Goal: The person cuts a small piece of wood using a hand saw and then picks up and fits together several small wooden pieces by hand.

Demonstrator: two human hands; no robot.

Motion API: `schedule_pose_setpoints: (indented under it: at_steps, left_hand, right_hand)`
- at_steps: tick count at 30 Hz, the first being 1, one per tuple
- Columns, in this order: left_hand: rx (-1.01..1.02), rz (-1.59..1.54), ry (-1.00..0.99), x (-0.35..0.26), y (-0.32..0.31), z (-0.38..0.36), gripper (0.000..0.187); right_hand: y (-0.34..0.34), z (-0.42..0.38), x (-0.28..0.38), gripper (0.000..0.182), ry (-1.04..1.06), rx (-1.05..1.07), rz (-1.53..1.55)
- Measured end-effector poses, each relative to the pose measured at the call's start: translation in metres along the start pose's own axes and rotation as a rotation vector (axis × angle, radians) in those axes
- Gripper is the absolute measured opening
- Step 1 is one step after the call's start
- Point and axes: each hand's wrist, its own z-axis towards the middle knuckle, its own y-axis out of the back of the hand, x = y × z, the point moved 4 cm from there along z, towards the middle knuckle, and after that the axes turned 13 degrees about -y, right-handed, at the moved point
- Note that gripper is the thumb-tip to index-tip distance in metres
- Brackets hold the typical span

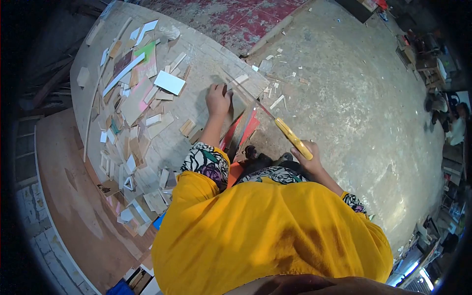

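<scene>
My right hand [309, 158] is wrapped round the yellow handle [293, 138] of a handsaw, low and to the right, beyond the table edge. The saw's thin blade [253, 100] slants up and left over the table corner. My left hand [219, 102] rests on the tabletop just left of the blade, its fingers curled down. At its fingertips a short pale strip of wood [241, 78] lies by the blade; the hand seems closed on its near end, though the fingers partly hide the grip.
Several wood offcuts [130, 142] and a white rectangular piece [169, 82] litter the wooden table [196, 59] on the left. Scraps lie on the concrete floor [344, 98] at right. A brown board [69, 196] stands at lower left. Another person [457, 128] is at far right.
</scene>
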Motion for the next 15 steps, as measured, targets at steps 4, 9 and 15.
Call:
schedule_pose_setpoints:
  at_steps: [4,9,15]
  left_hand:
    - [0.005,-0.043,0.071,0.004,-0.011,0.005,0.025]
    - [-0.069,0.048,0.132,0.001,-0.020,0.001,0.022]
    - [-0.012,0.156,0.205,0.009,-0.031,-0.003,0.022]
  right_hand:
    - [-0.014,0.009,-0.004,0.019,0.102,-0.001,-0.075]
    - [-0.028,0.010,-0.008,0.015,0.189,-0.012,-0.193]
    - [-0.034,0.005,-0.009,0.010,0.261,0.016,-0.358]
